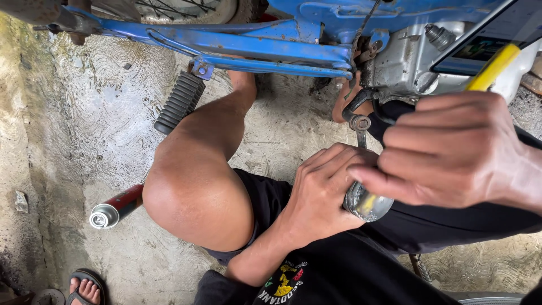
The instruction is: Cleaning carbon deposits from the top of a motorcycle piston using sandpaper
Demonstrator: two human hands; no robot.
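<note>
I squat beside a blue motorcycle frame [254, 45], my bare knee [192, 197] in the middle of the view. My left hand [322, 192] wraps around a shiny metal cylinder [368, 204] just below the grey engine case [403, 59]. My right hand [451, 149] is closed over a tool with a yellow handle [492, 69], and its fingertips reach the same metal cylinder. The yellow handle and the cylinder lie in one line; whether they are one piece is hidden by my fingers. A small black lever [358, 113] hangs from the engine just above both hands.
A black ribbed footpeg [179, 101] sticks out from the frame above my knee. A red spray can with a silver end [110, 212] lies on the rough concrete floor [84, 124]. Another person's sandalled foot [84, 288] shows at the bottom left. A small stone [21, 201] lies at the left.
</note>
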